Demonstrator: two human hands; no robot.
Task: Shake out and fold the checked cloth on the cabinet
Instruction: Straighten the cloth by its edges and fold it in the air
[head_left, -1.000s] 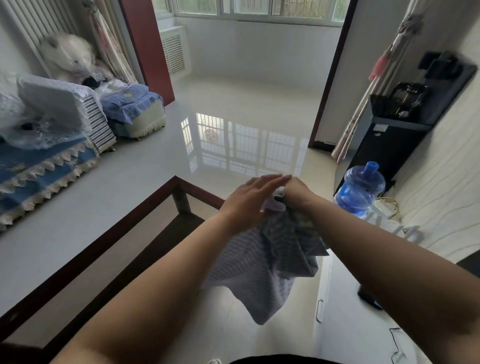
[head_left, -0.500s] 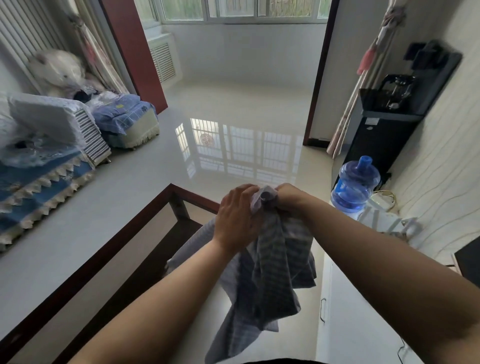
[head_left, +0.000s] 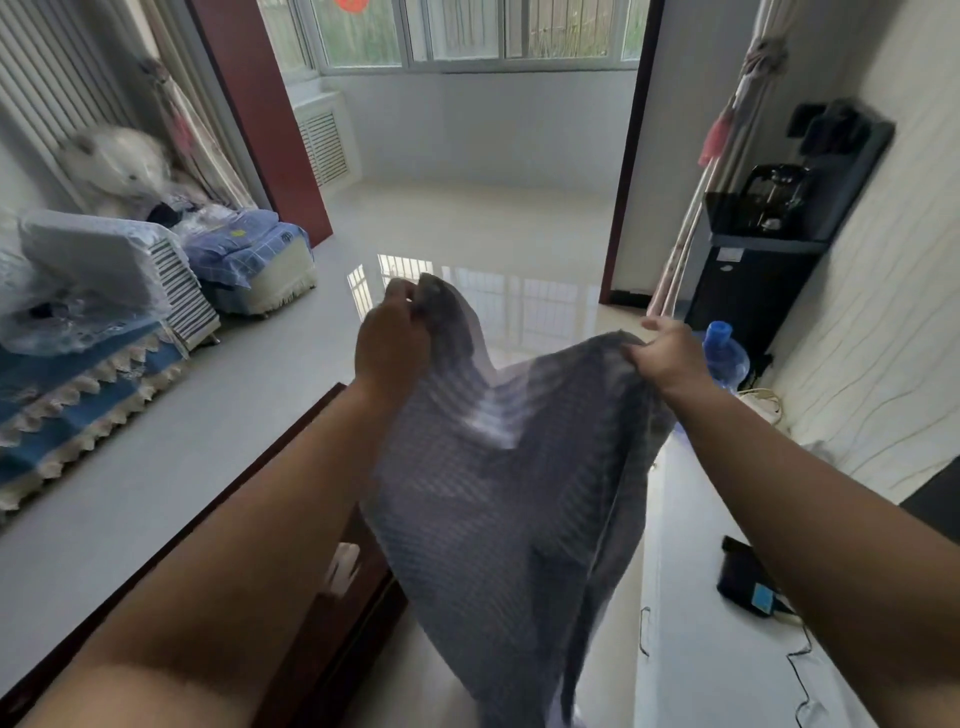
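The checked cloth (head_left: 488, 499), grey-blue with fine white lines, hangs spread in the air in front of me. My left hand (head_left: 392, 340) pinches its upper left corner. My right hand (head_left: 667, 353) grips the upper right edge, about a forearm's length away. The cloth sags between both hands and its lower end drops toward the bottom of the view. The white cabinet (head_left: 696, 649) lies below and to the right, under my right forearm.
A dark glass-topped table with a red-brown frame (head_left: 291, 431) stands at the lower left. On the cabinet lie a black device (head_left: 748, 587) and a thin cable. A blue water bottle (head_left: 727, 358) and a black dispenser (head_left: 753, 260) stand at the right. Covered furniture lines the left wall.
My hands were together on the bunched cloth. They have moved apart, left hand leftward and right hand rightward, and the cloth has opened out between them.
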